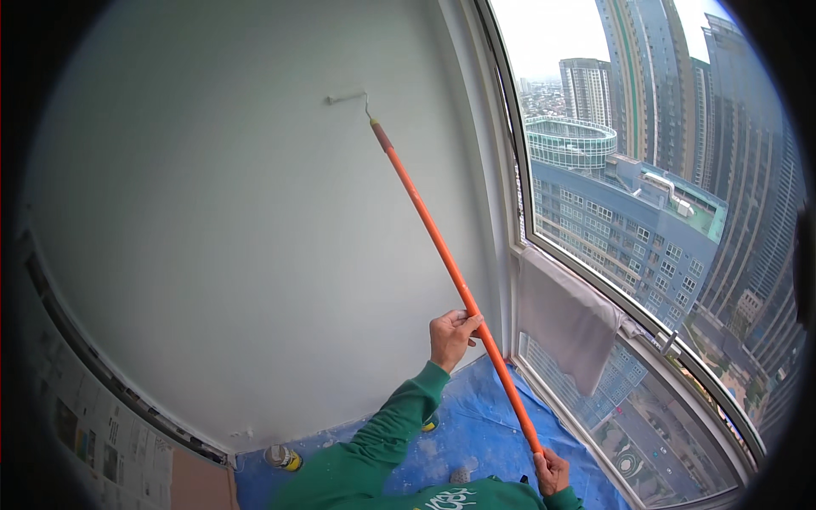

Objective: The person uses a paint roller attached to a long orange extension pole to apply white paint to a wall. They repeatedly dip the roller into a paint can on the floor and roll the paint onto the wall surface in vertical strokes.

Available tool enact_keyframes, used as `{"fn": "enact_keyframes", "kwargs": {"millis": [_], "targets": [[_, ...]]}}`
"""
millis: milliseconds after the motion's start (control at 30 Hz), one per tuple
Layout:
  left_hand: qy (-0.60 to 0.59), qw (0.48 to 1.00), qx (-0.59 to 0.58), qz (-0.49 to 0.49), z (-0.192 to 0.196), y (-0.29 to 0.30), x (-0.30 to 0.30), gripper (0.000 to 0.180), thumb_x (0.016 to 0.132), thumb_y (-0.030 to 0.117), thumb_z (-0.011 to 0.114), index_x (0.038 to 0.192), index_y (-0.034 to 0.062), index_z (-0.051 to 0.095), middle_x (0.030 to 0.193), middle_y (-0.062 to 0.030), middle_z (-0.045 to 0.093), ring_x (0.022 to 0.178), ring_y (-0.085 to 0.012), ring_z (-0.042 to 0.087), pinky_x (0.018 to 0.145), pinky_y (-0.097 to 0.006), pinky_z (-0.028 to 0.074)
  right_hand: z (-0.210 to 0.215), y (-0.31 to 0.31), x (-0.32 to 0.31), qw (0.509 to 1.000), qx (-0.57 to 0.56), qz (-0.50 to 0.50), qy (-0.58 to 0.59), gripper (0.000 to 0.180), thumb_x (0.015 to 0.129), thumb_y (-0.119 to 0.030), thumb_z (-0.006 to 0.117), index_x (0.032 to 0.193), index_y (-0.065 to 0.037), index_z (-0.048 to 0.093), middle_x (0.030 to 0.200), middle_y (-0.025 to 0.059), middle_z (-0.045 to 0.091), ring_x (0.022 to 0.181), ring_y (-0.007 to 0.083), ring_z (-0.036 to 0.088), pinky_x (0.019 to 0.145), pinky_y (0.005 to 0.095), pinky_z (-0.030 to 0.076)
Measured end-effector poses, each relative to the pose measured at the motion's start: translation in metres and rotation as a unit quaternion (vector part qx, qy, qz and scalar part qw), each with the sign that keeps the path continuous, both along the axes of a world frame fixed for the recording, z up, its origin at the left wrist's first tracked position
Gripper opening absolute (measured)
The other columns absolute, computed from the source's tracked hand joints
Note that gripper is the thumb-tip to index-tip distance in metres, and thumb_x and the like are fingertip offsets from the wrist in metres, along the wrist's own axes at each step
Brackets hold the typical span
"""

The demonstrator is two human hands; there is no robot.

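A paint roller on a long orange extension pole (438,246) slants up and away across my view. Partway along the pole, my left hand (453,340) is closed on it, thumb and fingers pinched around the shaft. Lower down, my right hand (552,473) wraps around the pole's near end. At the far tip, a bent wire frame carries a small white roller (347,99), which lies against the pale wall (238,221) or very close to it; I cannot tell which.
Blue sheeting (484,416) covers the floor, with a can (283,457) by the wall. To the right, a grey cloth (568,314) hangs over the rail of a tall window (527,204) facing towers. Printed paper (102,433) lies along a ledge at lower left.
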State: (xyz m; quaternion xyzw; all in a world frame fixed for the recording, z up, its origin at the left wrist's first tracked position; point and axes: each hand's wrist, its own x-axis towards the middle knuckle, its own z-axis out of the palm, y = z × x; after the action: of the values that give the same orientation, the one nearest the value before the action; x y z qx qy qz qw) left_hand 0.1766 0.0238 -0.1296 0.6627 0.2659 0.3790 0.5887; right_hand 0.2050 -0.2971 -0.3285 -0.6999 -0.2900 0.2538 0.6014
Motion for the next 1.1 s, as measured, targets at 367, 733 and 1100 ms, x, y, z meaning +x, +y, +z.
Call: {"fn": "enact_keyframes", "kwargs": {"millis": [367, 733, 1100], "targets": [[-0.028, 0.998, 0.041, 0.024, 0.056, 0.025, 0.021, 0.023, 0.083, 0.016, 0.066, 0.088, -0.0068, 0.067, 0.078, -0.0128, 0.07, 0.067, -0.0183, 0.069, 0.054, -0.026, 0.052, 0.02, 0.04, 0.024, 0.993, 0.025, 0.009, -0.113, 0.027, 0.1, -0.025, 0.046, 0.11, -0.004, 0.06, 0.061, 0.008, 0.05, 0.056, 0.021, 0.049, 0.052, 0.0357, 0.037], [-0.093, 0.916, 0.317, 0.226, 0.222, 0.139, 0.081, 0.04, 0.09, 0.032, 0.06, 0.083, -0.0076, 0.065, 0.065, -0.0128, 0.063, 0.056, -0.0232, 0.059, 0.059, -0.038, 0.049, 0.209, 0.202, 0.075, 0.956, 0.09, 0.043, -0.275, 0.026, 0.102, -0.029, 0.038, 0.104, -0.005, 0.048, 0.079, 0.0286, 0.059, 0.079, 0.0523, 0.055, 0.07, 0.0591, 0.039], [-0.064, 0.894, 0.35, 0.273, 0.335, 0.147, 0.08, 0.052, 0.092, 0.037, 0.059, 0.057, -0.0023, 0.056, 0.059, -0.0159, 0.06, 0.055, -0.0307, 0.059, 0.058, -0.044, 0.048, 0.358, 0.277, 0.08, 0.971, 0.085, 0.047, -0.219, 0.033, 0.101, -0.032, 0.037, 0.105, -0.003, 0.052, 0.093, 0.0292, 0.063, 0.093, 0.0498, 0.059, 0.082, 0.0544, 0.045]]}}
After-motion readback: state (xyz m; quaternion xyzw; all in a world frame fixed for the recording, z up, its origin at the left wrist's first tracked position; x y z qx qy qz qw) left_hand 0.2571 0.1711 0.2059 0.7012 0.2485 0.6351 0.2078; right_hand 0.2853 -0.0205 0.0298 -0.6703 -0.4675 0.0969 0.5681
